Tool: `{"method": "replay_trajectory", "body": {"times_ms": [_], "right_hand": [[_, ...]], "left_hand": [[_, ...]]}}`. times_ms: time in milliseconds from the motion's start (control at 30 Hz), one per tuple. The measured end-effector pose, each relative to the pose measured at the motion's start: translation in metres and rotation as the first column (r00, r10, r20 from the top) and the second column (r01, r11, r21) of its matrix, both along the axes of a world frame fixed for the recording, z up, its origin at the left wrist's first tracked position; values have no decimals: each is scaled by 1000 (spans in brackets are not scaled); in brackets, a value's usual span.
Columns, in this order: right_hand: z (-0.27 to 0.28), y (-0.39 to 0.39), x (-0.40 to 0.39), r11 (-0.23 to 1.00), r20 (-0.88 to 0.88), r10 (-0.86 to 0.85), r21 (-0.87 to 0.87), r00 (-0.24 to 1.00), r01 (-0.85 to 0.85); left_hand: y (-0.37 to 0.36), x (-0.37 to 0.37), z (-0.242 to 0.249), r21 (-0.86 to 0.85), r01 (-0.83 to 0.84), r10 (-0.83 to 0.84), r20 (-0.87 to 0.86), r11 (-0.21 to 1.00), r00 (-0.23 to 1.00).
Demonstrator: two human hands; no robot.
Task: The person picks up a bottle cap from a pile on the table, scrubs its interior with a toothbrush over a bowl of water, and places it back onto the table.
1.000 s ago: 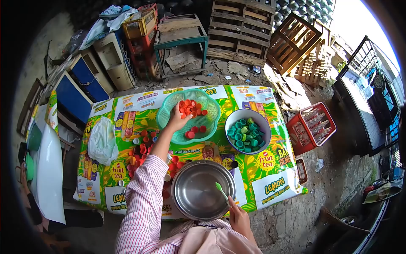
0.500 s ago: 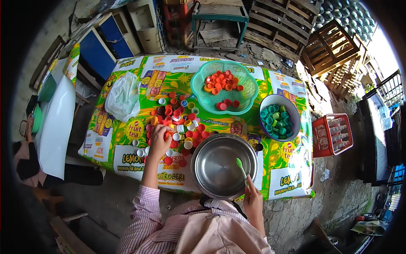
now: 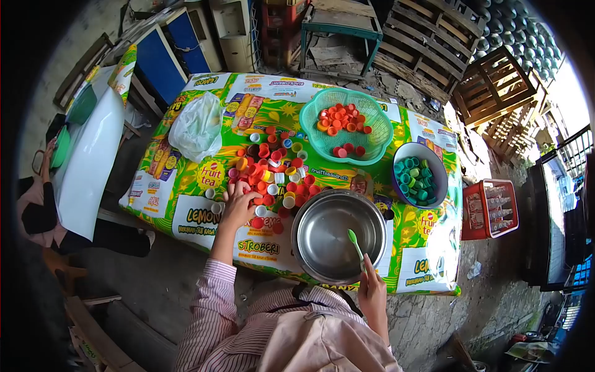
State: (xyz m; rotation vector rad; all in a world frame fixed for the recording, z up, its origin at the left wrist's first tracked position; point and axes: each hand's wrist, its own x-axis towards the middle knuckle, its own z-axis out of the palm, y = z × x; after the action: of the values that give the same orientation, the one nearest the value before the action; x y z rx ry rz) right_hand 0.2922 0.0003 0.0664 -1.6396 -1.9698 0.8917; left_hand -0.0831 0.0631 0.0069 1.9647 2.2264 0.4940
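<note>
My left hand (image 3: pixel 237 206) reaches into a loose pile of bottle caps (image 3: pixel 273 171), mostly red with some white, orange and yellow. Its fingers are bent and apart, touching caps at the pile's near left side. A green and white toothbrush (image 3: pixel 356 247) is held in my right hand (image 3: pixel 372 291), its head slanting over the inside of a steel bowl (image 3: pixel 297 251). The bowl stands at the table's near edge, with no caps visible in it. Red and orange caps lie in a mint-green plastic basket (image 3: pixel 310 133) behind the pile. Green caps fill part of a purple-rimmed bowl (image 3: pixel 444 180).
A crumpled clear plastic bag (image 3: pixel 196 127) lies on the table's printed cover (image 3: pixel 254 249). At the right, on the floor, stands a red crate of bottles (image 3: pixel 476 211). Another person's arm (image 3: pixel 44 162) is at the far left, by a green bowl (image 3: pixel 62 147).
The view has turned, shifting the table contents rightward. My left hand's fingers have spread from a tighter curl over the caps. My right hand keeps the toothbrush over the steel bowl.
</note>
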Motion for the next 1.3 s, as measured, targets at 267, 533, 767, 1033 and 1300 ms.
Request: {"method": "replay_trajectory", "body": {"times_ms": [267,533,767,1033,1300], "right_hand": [[1,-6,2,1000,-17,-5,7,1000,5],[-4,0,11,994,-35,-65,87,997,68],[2,3,18,986,-83,-31,160,996,44],[-2,0,43,991,-89,-63,113,994,73],[-11,11,54,983,-122,17,182,992,6]], "left_hand": [[3,-5,0,106,13,-16,29,994,999],[-11,62,36,261,-84,-194,865,962,462],[-1,164,27,-76,366,-186,755,928,629],[-5,192,-9,-126,381,-228,619,916,751],[-10,205,-7,-102,350,-312,277,931,909]]}}
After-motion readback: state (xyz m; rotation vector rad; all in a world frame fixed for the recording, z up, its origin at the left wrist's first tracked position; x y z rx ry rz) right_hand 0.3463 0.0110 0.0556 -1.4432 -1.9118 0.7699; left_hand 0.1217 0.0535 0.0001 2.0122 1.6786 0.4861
